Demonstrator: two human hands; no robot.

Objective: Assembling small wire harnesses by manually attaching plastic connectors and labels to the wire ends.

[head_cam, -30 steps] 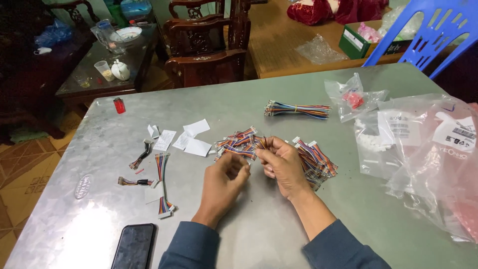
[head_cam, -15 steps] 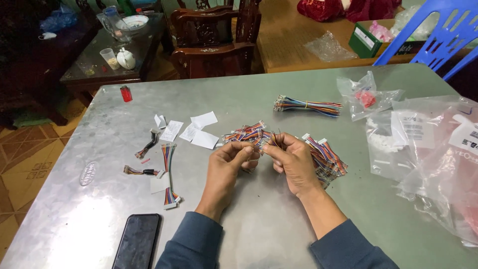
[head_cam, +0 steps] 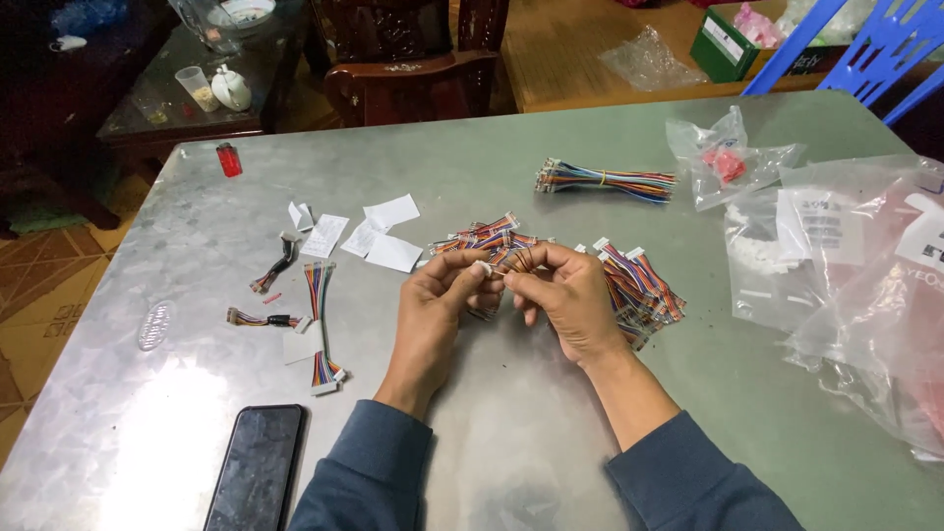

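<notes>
My left hand (head_cam: 444, 292) and my right hand (head_cam: 562, 295) meet over the middle of the metal table (head_cam: 492, 442), pinching between their fingertips a short multicoloured wire harness with a white connector (head_cam: 489, 266). Just beyond the fingers lies a loose pile of the same harnesses (head_cam: 484, 236). More of them are heaped to the right of my right hand (head_cam: 644, 285). A bundled set of longer coloured wires (head_cam: 605, 181) lies farther back.
Finished-looking harness pieces (head_cam: 320, 324) and white paper slips (head_cam: 379, 236) lie at left. A black phone (head_cam: 258, 467) sits near the front edge. Clear plastic bags (head_cam: 846, 256) crowd the right side. A red lighter (head_cam: 228, 159) stands at back left; wooden chair (head_cam: 413, 79) beyond.
Both hands have stayed together over the table centre, working the small harness between the fingertips. The view has tilted slightly, shifting everything a little.
</notes>
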